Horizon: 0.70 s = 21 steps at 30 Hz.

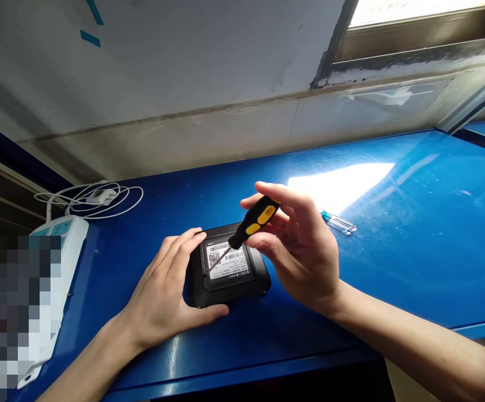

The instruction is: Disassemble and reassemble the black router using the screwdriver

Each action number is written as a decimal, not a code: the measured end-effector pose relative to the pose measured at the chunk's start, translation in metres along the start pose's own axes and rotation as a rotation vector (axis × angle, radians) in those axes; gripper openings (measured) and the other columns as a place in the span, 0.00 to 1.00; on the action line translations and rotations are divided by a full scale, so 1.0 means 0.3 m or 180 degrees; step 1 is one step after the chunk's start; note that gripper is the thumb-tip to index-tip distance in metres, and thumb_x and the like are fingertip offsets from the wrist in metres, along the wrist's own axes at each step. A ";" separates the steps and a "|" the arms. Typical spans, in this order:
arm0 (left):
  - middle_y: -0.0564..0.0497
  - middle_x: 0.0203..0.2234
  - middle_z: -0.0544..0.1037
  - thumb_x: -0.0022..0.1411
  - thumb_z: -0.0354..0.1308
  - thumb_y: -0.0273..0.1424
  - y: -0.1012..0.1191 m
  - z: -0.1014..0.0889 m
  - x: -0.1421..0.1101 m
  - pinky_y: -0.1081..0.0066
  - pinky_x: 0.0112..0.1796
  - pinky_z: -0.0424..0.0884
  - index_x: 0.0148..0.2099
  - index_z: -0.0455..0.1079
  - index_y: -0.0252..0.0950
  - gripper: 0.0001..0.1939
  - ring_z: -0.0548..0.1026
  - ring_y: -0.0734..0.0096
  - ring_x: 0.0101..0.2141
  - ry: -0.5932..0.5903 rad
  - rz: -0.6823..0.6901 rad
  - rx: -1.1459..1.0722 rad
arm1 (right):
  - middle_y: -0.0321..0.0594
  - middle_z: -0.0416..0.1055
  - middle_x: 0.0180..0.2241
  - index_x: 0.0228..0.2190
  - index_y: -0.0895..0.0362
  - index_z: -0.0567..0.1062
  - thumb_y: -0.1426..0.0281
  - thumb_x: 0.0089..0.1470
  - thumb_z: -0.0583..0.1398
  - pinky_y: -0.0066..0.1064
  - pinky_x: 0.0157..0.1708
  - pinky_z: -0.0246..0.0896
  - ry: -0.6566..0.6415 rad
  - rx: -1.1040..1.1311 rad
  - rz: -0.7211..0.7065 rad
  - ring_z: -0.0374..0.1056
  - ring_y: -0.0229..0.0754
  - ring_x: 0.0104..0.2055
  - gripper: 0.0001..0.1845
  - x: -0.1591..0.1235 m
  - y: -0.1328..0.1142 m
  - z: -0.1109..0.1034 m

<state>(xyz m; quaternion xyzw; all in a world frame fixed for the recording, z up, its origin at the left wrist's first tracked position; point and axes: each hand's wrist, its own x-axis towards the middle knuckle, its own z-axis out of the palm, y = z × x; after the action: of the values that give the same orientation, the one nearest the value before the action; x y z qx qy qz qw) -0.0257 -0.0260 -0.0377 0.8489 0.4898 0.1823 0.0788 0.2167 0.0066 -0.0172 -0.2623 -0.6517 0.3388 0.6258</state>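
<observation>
A black box-shaped device (234,294) lies on the blue table with its white printed label (241,272) facing up. My left hand (161,293) grips its left end, fingers along the far edge and thumb by the near edge. In my right hand (303,251) is a black and yellow screwdriver (255,222), its handle held between thumb and fingers. The shaft slants down to the left, and its tip meets the near left corner of the recessed label area. Whether a screw sits under the tip is too small to tell.
A small tool with a clear and teal handle (338,221) lies beyond my right hand. At left are a white power strip (72,240) and a coiled white cable (137,204) with a plug adapter (102,196). A wall (209,67) backs the blue table (413,240).
</observation>
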 end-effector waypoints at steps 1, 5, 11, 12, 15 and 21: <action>0.37 0.67 0.66 0.55 0.68 0.59 0.000 0.000 0.000 0.39 0.59 0.71 0.72 0.51 0.43 0.53 0.66 0.38 0.64 -0.0002 0.0010 0.0007 | 0.36 0.74 0.48 0.57 0.44 0.72 0.70 0.63 0.67 0.35 0.44 0.81 0.0021 -0.0034 -0.0010 0.76 0.39 0.44 0.22 0.001 0.000 -0.002; 0.37 0.67 0.66 0.55 0.68 0.60 0.001 0.003 0.004 0.39 0.59 0.71 0.72 0.51 0.43 0.53 0.66 0.38 0.64 -0.0003 -0.0012 -0.0005 | 0.36 0.72 0.42 0.52 0.45 0.77 0.68 0.61 0.68 0.36 0.39 0.82 0.0220 -0.0219 -0.0072 0.75 0.40 0.39 0.18 0.005 -0.002 -0.007; 0.37 0.67 0.66 0.55 0.71 0.57 0.000 0.006 0.004 0.39 0.60 0.70 0.72 0.51 0.43 0.53 0.65 0.38 0.64 -0.0031 -0.0009 -0.0042 | 0.38 0.79 0.50 0.57 0.48 0.72 0.74 0.67 0.59 0.35 0.41 0.80 0.0189 -0.0214 0.0204 0.79 0.39 0.42 0.19 -0.005 -0.019 0.000; 0.37 0.67 0.66 0.55 0.71 0.56 0.001 0.005 0.003 0.39 0.60 0.70 0.72 0.51 0.43 0.53 0.65 0.38 0.64 -0.0028 -0.0010 -0.0049 | 0.38 0.79 0.52 0.57 0.48 0.71 0.75 0.68 0.57 0.35 0.43 0.80 0.0149 -0.0190 0.0219 0.79 0.39 0.45 0.19 -0.007 -0.021 0.000; 0.38 0.67 0.65 0.55 0.70 0.57 0.002 0.002 0.000 0.39 0.60 0.70 0.72 0.50 0.44 0.53 0.65 0.39 0.64 -0.0025 -0.0023 -0.0057 | 0.37 0.77 0.52 0.56 0.46 0.73 0.72 0.69 0.58 0.36 0.44 0.79 0.0116 -0.0097 0.0186 0.78 0.40 0.47 0.18 -0.007 -0.020 -0.001; 0.38 0.67 0.66 0.55 0.70 0.58 0.002 0.001 0.004 0.39 0.60 0.70 0.72 0.50 0.44 0.53 0.65 0.39 0.64 -0.0032 -0.0032 -0.0048 | 0.35 0.77 0.46 0.55 0.45 0.75 0.72 0.67 0.62 0.32 0.40 0.79 0.0221 -0.0155 0.0128 0.77 0.36 0.40 0.18 -0.005 -0.017 0.000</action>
<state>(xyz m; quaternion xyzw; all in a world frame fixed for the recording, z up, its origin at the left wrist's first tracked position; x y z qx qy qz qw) -0.0247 -0.0253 -0.0377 0.8468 0.4922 0.1813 0.0886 0.2172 0.0023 -0.0143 -0.3021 -0.6323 0.3260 0.6345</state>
